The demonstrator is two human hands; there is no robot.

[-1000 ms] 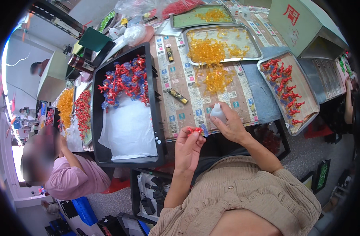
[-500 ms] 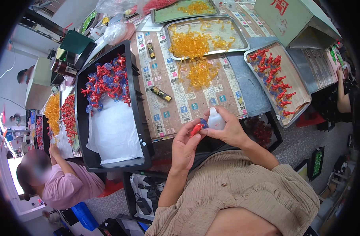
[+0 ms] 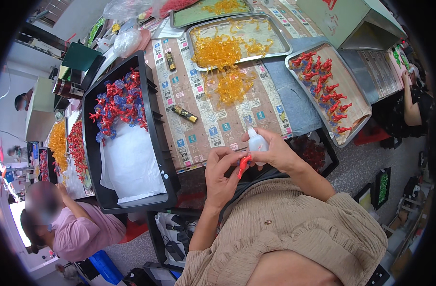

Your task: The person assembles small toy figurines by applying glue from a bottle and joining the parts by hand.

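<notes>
Speckled grey floor (image 3: 344, 167), pale wall (image 3: 21, 78), red seat (image 3: 136, 230)

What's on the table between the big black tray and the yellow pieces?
Two small black-and-gold cylinders lie there, apart from each other, on the printed table covering; the head view shows it.

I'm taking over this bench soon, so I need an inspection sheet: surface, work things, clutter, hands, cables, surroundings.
Surface: table under printed sheets, with a blue-gray cloth on its right side.
Work things: red piece and white bottle in hand; red-and-blue pieces in the black tray and right-hand metal tray.
Clutter: two small dark tubes; loose yellow pieces.
Grip: left hand pinches the red piece; right hand holds the bottle.
Cables: thin cord, far left.
Surroundings: co-worker in pink at left; another person at right.
</notes>
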